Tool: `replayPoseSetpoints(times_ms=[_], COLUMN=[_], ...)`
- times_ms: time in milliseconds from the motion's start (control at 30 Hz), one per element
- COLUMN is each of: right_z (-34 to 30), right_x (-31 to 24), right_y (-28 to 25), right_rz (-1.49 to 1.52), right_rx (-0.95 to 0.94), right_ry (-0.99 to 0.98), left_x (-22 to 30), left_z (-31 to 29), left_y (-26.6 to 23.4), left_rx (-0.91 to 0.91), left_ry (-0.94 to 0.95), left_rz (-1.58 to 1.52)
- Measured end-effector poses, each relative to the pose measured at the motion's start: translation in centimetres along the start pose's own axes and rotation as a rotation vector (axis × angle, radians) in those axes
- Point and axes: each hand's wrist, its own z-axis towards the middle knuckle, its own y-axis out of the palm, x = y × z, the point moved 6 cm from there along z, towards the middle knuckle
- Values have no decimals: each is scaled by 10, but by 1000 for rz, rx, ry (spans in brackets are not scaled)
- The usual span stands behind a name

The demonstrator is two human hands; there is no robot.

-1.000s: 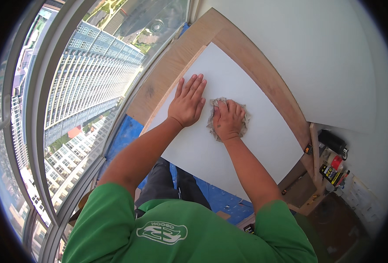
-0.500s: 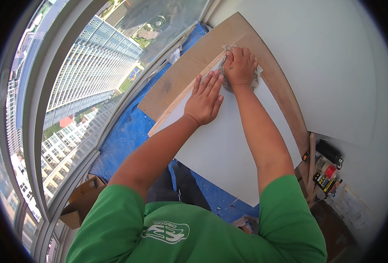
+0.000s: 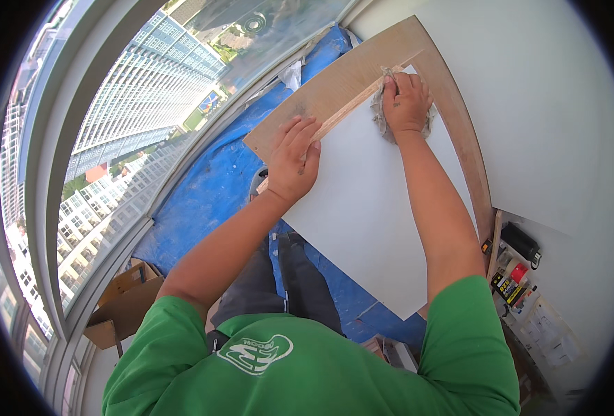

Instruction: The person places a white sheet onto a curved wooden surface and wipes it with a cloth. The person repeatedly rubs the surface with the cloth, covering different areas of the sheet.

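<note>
Head view: right hand [image 3: 405, 104] clutches rag [image 3: 379, 118], crumpled grey-beige cloth, on far corner of panel [image 3: 362, 194]. Left hand [image 3: 294, 156] holds nothing that shows: fingers extended, thumb out, across panel's left edge; can't tell how hard it presses. Hands well apart.

Panel: smooth, flat, white, bare-wood strip along left edge. Board [image 3: 348, 62]: tan wood, faint grain, sticks out past panel's far, left and right sides.

Count: two hands, one rag, one panel, one board.

Tarp [image 3: 196, 201], wrinkled blue sheeting, covers floor left of panel and at its near side. Cardboard box [image 3: 130, 305] farther left. Window [image 3: 57, 104] past tarp, buildings outside. Plain white wall [image 3: 542, 104] right of panel. One black case [image 3: 520, 241] off panel's right side.
</note>
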Motion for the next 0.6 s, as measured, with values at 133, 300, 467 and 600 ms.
replayPoseSetpoints(times_ms=[133,300,467,600], right_z=[-11,-98,-194,-191], right_x=[-10,-85,-181,-186], right_y=[-11,-20,-54,-62], right_rz=[-9,96,343,394], right_rx=[123,4,-143,-157], right_ry=[145,60,-194,-306], left_x=[-37,-83,-106,-108], left_z=[-57,-102,-111,-105], left_y=[-69,-54,-42,-46], left_rx=[-59,-185,-351,-426], left_ry=[-200,-710,-852,-789], left_rz=[89,-395,-478,-498])
